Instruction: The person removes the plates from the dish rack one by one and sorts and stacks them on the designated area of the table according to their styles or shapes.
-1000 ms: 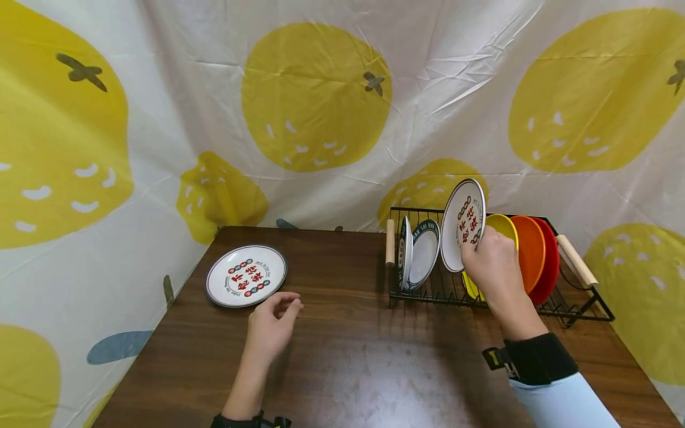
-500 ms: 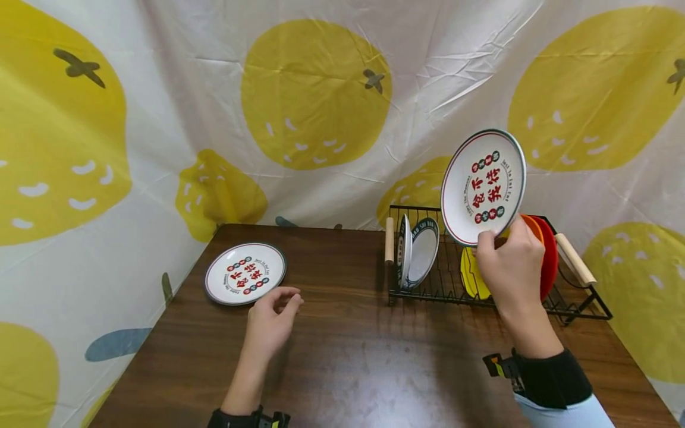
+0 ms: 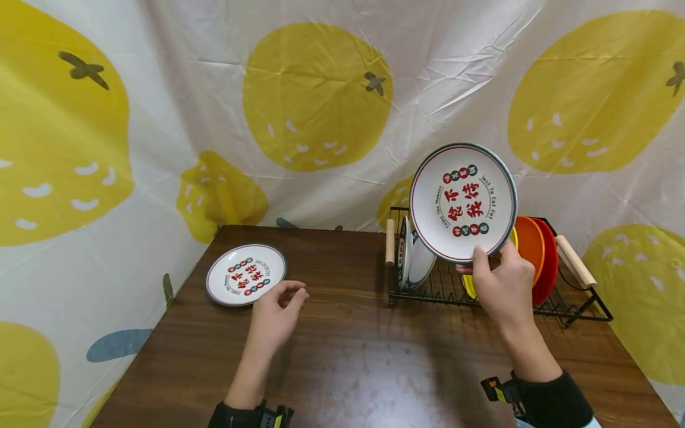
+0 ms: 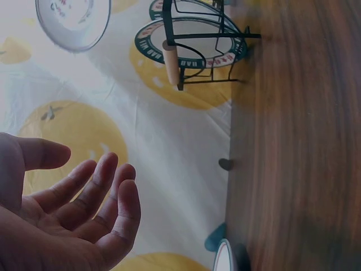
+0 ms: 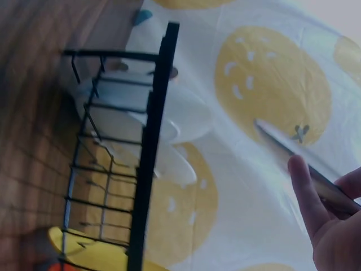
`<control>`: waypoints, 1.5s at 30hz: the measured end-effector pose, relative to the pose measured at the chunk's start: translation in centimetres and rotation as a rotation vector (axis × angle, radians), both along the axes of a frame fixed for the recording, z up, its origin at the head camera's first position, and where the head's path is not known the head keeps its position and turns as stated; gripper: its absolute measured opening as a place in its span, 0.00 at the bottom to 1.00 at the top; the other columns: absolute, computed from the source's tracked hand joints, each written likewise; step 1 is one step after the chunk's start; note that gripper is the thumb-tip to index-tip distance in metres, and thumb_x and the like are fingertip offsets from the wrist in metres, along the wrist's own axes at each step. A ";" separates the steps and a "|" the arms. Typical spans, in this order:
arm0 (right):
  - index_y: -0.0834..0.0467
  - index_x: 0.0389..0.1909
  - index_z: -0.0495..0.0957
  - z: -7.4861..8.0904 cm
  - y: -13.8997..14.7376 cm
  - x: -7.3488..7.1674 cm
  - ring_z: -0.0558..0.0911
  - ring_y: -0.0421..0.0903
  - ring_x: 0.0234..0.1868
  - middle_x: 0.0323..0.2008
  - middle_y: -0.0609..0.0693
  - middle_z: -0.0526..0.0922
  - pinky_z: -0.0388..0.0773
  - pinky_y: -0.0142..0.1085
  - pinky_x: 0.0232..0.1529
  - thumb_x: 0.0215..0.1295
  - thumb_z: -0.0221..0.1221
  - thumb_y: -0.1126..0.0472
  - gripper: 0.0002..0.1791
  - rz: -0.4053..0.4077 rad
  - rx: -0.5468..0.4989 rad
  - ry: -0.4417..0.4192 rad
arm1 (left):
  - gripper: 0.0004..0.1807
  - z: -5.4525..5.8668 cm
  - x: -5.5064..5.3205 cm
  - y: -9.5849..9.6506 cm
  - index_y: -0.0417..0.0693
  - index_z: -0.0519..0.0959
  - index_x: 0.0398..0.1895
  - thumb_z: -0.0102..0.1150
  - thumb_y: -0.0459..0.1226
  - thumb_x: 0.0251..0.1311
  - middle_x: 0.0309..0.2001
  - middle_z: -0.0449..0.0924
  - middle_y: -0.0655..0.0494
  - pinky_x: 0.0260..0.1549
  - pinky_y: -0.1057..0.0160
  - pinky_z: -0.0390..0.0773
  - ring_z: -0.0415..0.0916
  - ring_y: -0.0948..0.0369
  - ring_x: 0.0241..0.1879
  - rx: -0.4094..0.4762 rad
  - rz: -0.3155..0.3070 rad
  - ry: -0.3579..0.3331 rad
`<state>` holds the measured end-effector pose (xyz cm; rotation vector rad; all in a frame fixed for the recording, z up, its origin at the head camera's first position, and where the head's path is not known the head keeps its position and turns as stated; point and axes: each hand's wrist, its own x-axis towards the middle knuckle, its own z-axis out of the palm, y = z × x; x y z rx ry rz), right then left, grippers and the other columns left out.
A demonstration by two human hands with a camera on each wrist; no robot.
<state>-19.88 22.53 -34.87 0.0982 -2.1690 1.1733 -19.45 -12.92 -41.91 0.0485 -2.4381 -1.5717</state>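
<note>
In the head view my right hand (image 3: 505, 285) pinches the lower rim of a white plate (image 3: 463, 202) with red lettering and a dark green edge, face toward me, held up in front of the dish rack (image 3: 444, 297). The right wrist view has this plate (image 5: 304, 164) nearly edge-on between thumb and fingers. My left hand (image 3: 275, 315) hovers over the table with loosely bent fingers and nothing in it; the left wrist view shows its palm and fingers (image 4: 127, 209) apart. A matching plate (image 3: 246, 275) lies flat on the table just beyond the left hand.
The black wire rack with wooden handles (image 3: 575, 260) holds white plates (image 3: 420, 261) with green rims at its left. Toward its right stand yellow, orange (image 3: 530, 249) and red plates (image 3: 548, 261). A lemon-print cloth (image 3: 332, 196) hangs behind the brown table (image 3: 342, 356).
My right hand has lifted the plate up from the rack, then brought it left and slightly down, turning its face toward me. The left hand has barely moved.
</note>
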 end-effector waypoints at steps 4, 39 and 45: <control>0.63 0.67 0.75 -0.7 -0.5 0.5 0.88 0.30 0.27 0.46 0.65 0.90 0.85 0.23 0.29 0.81 0.55 0.62 0.19 0.090 -0.114 -0.061 | 0.09 0.3 -0.2 0.4 0.42 0.87 0.49 0.62 0.36 0.73 0.44 0.92 0.45 0.38 0.71 0.81 0.87 0.59 0.42 0.000 -0.015 -0.003; 0.72 0.64 0.73 -7.1 -4.7 3.1 0.88 0.44 0.24 0.48 0.75 0.87 0.92 0.39 0.34 0.78 0.55 0.72 0.17 0.370 -0.447 -0.368 | 0.22 1.1 -0.5 4.4 0.39 0.76 0.67 0.63 0.31 0.72 0.54 0.87 0.34 0.44 0.56 0.93 0.89 0.51 0.42 0.311 -0.244 0.004; 0.75 0.61 0.74 -7.3 -4.6 3.2 0.88 0.43 0.23 0.45 0.75 0.87 0.92 0.39 0.32 0.77 0.56 0.73 0.16 0.392 -0.455 -0.403 | 0.22 1.1 -0.5 4.5 0.39 0.76 0.67 0.63 0.33 0.72 0.51 0.89 0.36 0.44 0.58 0.92 0.89 0.55 0.40 0.259 -0.224 0.002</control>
